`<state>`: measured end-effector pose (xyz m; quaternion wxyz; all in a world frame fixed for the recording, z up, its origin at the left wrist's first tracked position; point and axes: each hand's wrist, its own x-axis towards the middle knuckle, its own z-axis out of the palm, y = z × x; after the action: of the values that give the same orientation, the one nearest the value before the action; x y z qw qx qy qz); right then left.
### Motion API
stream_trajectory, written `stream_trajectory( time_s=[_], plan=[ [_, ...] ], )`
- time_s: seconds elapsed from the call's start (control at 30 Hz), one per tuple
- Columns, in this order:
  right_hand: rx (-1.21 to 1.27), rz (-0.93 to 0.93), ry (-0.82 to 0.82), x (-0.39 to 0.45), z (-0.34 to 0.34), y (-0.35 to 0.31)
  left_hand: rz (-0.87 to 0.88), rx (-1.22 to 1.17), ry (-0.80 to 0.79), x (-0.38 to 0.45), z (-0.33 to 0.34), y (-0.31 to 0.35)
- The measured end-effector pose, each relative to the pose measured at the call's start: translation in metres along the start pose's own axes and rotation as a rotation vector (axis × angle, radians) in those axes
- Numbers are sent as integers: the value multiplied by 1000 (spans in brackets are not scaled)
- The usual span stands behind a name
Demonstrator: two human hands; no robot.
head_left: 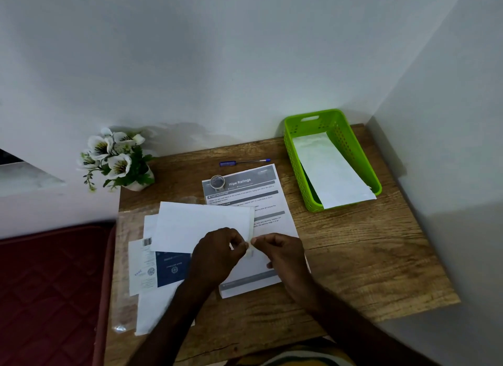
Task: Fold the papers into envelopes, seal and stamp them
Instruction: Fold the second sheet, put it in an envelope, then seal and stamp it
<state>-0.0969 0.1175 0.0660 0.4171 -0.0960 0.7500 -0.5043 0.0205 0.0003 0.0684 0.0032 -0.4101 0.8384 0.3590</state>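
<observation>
Near the front of the wooden surface (353, 256), the left hand (217, 252) curls its fingers and pinches the lower right corner of the white envelope (196, 227), which lies flat over other papers. Just beside it, almost touching, the right hand (283, 252) pinches the same pale strip (250, 229) along the envelope's right edge, forearms angling inward.

Two hands (217, 252) (283, 252), one basket (351, 148), one pen (245, 162)
</observation>
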Motion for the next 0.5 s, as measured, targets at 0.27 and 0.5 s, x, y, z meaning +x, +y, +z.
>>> stream_trajectory(
  time_s=[0.27, 0.5],
  plan=[
    [-149, 161, 31, 5, 12, 12, -92, -26, -29, 1, 9, -14],
    [-295, 111, 50, 8, 20, 17, -46, -20, -26, 3, 18, -23]
  ],
)
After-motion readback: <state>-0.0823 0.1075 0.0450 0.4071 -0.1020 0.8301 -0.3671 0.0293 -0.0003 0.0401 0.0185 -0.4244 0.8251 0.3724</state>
